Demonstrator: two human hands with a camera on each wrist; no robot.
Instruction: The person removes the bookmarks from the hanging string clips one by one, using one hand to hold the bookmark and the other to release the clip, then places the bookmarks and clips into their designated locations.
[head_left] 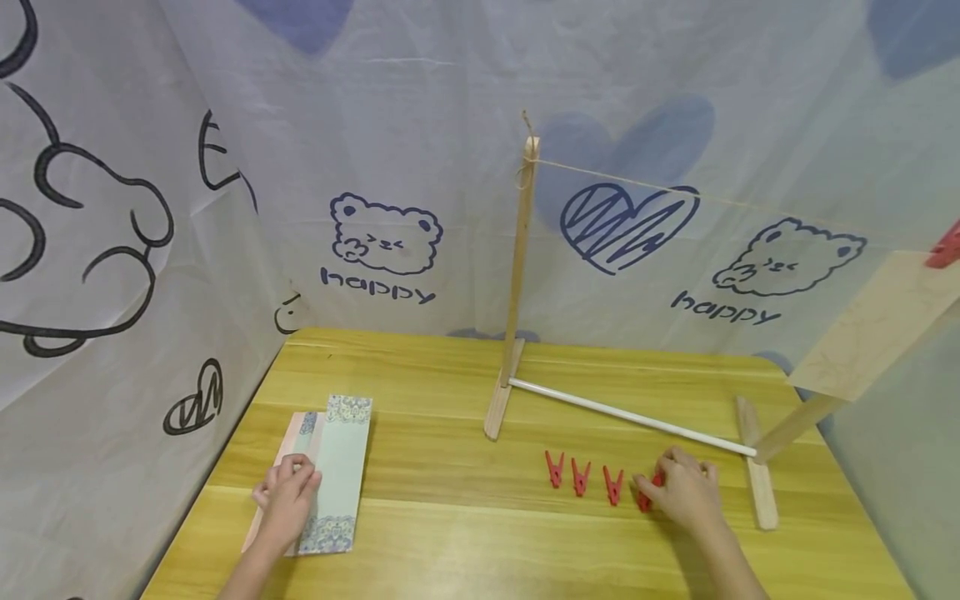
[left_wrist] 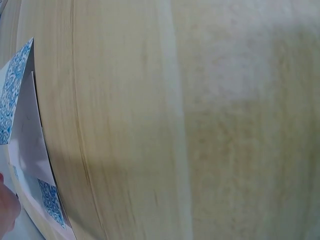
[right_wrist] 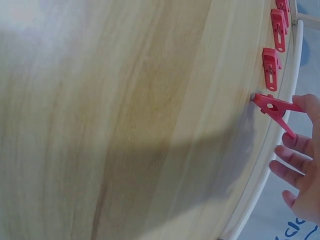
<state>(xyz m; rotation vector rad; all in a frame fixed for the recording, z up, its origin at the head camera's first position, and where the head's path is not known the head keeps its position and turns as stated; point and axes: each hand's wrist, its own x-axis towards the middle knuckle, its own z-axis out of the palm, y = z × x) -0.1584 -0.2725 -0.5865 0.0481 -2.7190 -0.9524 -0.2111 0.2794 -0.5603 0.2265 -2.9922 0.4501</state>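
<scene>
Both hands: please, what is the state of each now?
Left hand: curled over cards; whether it grips cannot be told.
Right hand: pinching a red clothespin.

Behind the yellow wood-grain tabletop [head_left: 450, 550], you face a pale, creased backdrop [head_left: 465, 108] printed with a left bear drawing [head_left: 386, 237] and a right bear drawing [head_left: 791, 254], each above the word "happy" [head_left: 377, 286], with a hatched heart [head_left: 628, 229] between them. Higher up you see a solid blue-violet shape [head_left: 303, 21]. To your left, the side cloth [head_left: 67, 450] carries thick black curving outlines [head_left: 84, 336] and a small scribbled heart [head_left: 197, 402].
</scene>
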